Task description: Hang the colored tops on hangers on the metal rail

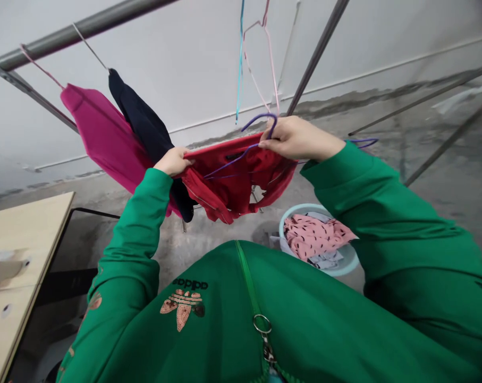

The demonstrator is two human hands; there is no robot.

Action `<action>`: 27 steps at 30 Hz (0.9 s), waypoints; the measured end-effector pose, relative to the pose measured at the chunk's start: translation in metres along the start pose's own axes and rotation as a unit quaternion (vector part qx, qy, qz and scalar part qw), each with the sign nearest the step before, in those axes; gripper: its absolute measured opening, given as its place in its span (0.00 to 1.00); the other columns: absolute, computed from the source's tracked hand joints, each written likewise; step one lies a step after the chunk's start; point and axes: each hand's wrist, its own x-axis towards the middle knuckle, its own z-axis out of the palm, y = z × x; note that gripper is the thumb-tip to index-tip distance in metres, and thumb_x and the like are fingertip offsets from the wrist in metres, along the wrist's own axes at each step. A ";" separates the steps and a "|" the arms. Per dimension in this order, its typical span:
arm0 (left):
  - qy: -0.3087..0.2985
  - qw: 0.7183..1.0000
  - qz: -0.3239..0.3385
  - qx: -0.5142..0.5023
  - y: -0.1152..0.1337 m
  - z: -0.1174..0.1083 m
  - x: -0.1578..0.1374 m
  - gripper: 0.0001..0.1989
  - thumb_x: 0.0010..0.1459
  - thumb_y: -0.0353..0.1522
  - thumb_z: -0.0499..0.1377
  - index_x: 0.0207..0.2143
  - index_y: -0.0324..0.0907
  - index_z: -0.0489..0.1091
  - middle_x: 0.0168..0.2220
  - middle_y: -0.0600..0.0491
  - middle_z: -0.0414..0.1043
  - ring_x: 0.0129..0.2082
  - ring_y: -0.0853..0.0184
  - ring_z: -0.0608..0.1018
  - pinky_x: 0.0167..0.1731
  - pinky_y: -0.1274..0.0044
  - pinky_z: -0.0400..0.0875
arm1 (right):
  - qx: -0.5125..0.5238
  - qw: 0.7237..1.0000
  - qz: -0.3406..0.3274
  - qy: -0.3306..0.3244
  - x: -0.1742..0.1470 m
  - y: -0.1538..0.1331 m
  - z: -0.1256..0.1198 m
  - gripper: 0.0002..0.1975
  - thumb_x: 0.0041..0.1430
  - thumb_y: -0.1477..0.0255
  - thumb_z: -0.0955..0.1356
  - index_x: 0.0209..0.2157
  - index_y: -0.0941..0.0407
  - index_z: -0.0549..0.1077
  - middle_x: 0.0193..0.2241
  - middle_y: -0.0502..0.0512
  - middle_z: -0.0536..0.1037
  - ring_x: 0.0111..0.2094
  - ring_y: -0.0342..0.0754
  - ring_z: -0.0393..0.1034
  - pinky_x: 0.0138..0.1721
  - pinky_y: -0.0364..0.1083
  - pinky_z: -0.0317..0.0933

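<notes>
Ahead of the green jacket (220,314), the red garment (212,197) is held up midair, top edge stretched, probably to keep it spread at the purple hanger (246,151). The left grip (172,161) pinches one end; the right grip (298,138) clasps the hanger below its hook, likely steadying it.

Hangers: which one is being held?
The purple hanger, in the grip of the right hand; the others, such as the blue hanger and the bare pink hanger, hang unheld.
</notes>
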 end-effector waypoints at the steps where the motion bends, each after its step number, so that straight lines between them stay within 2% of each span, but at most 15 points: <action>1: 0.003 0.998 -0.010 -0.068 -0.003 0.003 0.003 0.01 0.49 0.28 0.59 0.27 0.40 0.70 0.20 0.57 0.66 0.22 0.71 0.69 0.28 0.78 0.63 | 0.018 1.000 -0.002 -0.020 0.001 0.003 -0.004 0.11 0.53 0.65 0.69 0.25 0.58 0.73 0.28 0.56 0.75 0.35 0.51 0.69 0.41 0.51 0.65; 4: 0.025 0.984 -0.025 -0.176 -0.004 0.011 0.006 0.02 0.51 0.26 0.56 0.29 0.39 0.67 0.20 0.58 0.63 0.19 0.73 0.66 0.26 0.79 0.62 | 0.064 0.997 0.010 -0.040 0.003 0.011 -0.010 0.12 0.53 0.62 0.70 0.26 0.58 0.74 0.24 0.54 0.74 0.31 0.47 0.68 0.37 0.48 0.65; 7: 0.016 0.989 -0.004 -0.149 0.003 0.008 0.000 0.04 0.51 0.28 0.57 0.33 0.39 0.67 0.23 0.56 0.67 0.22 0.72 0.69 0.27 0.79 0.64 | 0.080 0.997 0.020 -0.011 0.002 0.019 -0.011 0.12 0.51 0.62 0.71 0.27 0.58 0.75 0.22 0.52 0.73 0.31 0.47 0.68 0.37 0.48 0.65; 9: -0.032 0.997 0.046 -0.046 0.011 -0.002 -0.009 0.11 0.49 0.32 0.61 0.37 0.40 0.68 0.28 0.54 0.71 0.28 0.69 0.73 0.31 0.78 0.66 | 0.083 0.996 0.025 0.001 0.000 0.023 -0.012 0.12 0.50 0.62 0.72 0.28 0.58 0.75 0.22 0.52 0.72 0.31 0.47 0.68 0.37 0.48 0.65; 11: -0.050 0.989 0.072 0.123 0.021 -0.013 -0.019 0.18 0.47 0.35 0.65 0.41 0.42 0.68 0.34 0.52 0.73 0.37 0.63 0.75 0.39 0.75 0.67 | 0.079 0.997 0.025 -0.002 -0.002 0.024 -0.013 0.11 0.51 0.63 0.72 0.28 0.59 0.76 0.22 0.52 0.73 0.31 0.47 0.69 0.37 0.48 0.65; 14: 0.041 0.941 0.028 0.335 0.034 -0.023 -0.029 0.17 0.53 0.32 0.59 0.46 0.41 0.67 0.40 0.45 0.73 0.47 0.54 0.74 0.47 0.68 0.64 | 0.073 0.997 0.016 -0.022 -0.003 0.019 -0.015 0.10 0.52 0.65 0.71 0.29 0.60 0.76 0.25 0.52 0.74 0.33 0.47 0.69 0.39 0.49 0.65; 16: 0.099 0.924 0.008 0.369 0.037 -0.023 -0.030 0.16 0.57 0.29 0.54 0.48 0.39 0.66 0.41 0.42 0.72 0.49 0.53 0.73 0.48 0.66 0.64 | 0.074 0.997 0.017 -0.022 -0.004 0.015 -0.014 0.10 0.53 0.66 0.70 0.29 0.60 0.76 0.26 0.53 0.75 0.33 0.47 0.69 0.39 0.48 0.65; 18: 0.101 0.934 0.010 0.343 0.034 -0.021 -0.030 0.15 0.56 0.29 0.53 0.47 0.39 0.67 0.41 0.42 0.72 0.47 0.54 0.74 0.47 0.68 0.65 | 0.080 0.997 0.025 -0.003 -0.004 0.013 -0.009 0.10 0.54 0.67 0.69 0.28 0.60 0.75 0.26 0.53 0.75 0.32 0.46 0.69 0.38 0.48 0.65; 21: 0.037 0.969 0.037 0.241 0.024 -0.015 -0.028 0.13 0.55 0.33 0.55 0.42 0.38 0.73 0.36 0.47 0.74 0.40 0.58 0.75 0.42 0.72 0.67 | 0.084 0.995 0.018 0.040 -0.006 0.014 0.007 0.11 0.55 0.66 0.68 0.28 0.60 0.75 0.25 0.54 0.75 0.31 0.46 0.69 0.37 0.48 0.65; 23: -0.007 0.988 0.062 0.138 0.019 -0.007 -0.027 0.16 0.55 0.36 0.54 0.41 0.38 0.75 0.34 0.50 0.75 0.38 0.60 0.75 0.40 0.73 0.68 | 0.074 0.995 -0.002 0.066 -0.005 0.014 0.021 0.11 0.54 0.65 0.68 0.27 0.60 0.74 0.26 0.54 0.75 0.31 0.47 0.69 0.38 0.49 0.65; 25: -0.035 0.995 0.084 0.043 0.020 0.003 -0.027 0.19 0.57 0.37 0.52 0.44 0.38 0.75 0.34 0.52 0.76 0.38 0.61 0.75 0.41 0.74 0.68 | 0.062 0.995 -0.023 0.081 -0.004 0.014 0.035 0.11 0.55 0.66 0.68 0.28 0.60 0.74 0.28 0.55 0.75 0.33 0.48 0.69 0.39 0.49 0.65; 27: -0.031 0.993 0.114 0.021 0.023 0.016 -0.027 0.19 0.57 0.36 0.52 0.47 0.41 0.75 0.37 0.52 0.76 0.40 0.60 0.75 0.43 0.72 0.68 | 0.052 0.994 -0.039 0.090 -0.001 0.012 0.046 0.10 0.56 0.66 0.67 0.28 0.59 0.74 0.30 0.56 0.75 0.34 0.48 0.69 0.40 0.49 0.64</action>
